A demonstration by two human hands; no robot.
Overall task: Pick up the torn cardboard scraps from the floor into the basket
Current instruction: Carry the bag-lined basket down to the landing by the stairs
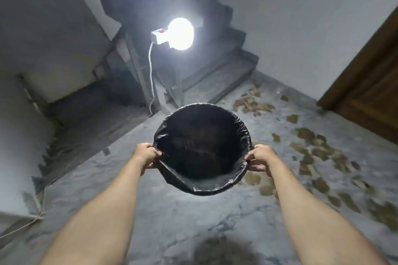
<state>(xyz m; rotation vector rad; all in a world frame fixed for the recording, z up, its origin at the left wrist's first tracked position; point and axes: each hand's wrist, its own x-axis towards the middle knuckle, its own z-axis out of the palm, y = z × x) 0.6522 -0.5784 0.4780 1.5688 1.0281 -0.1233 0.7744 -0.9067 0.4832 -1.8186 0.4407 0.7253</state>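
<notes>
Both hands gripped the basket (202, 148) by its rim: the left hand (146, 155) closed on the left edge, the right hand (261, 158) on the right edge, fingers curled over the black liner (212, 187) folded across the rim. Held above the floor (163, 206) at arm's length, the basket showed a dark inside whose contents could not be made out. Brown scraps (316, 148) lay scattered on the floor to the right, from near to far, some close to a wooden door (366, 92). Beyond the basket a bright lamp (180, 33) glared before the stairs (226, 64).
</notes>
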